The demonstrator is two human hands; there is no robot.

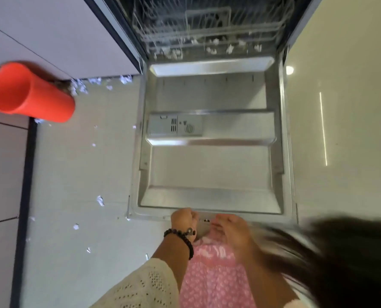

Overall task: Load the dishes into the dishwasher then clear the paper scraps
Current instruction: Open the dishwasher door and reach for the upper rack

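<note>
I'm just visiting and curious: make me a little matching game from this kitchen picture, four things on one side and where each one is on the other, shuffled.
Things:
1. orange cup
2. dishwasher door
3. paper scraps
4. bead bracelet

Places:
A. folded down flat, open
B. on the left wrist
C. at the counter's edge, far left
D. scattered over the floor

Pairs: 1-C, 2-A, 3-D, 4-B
</note>
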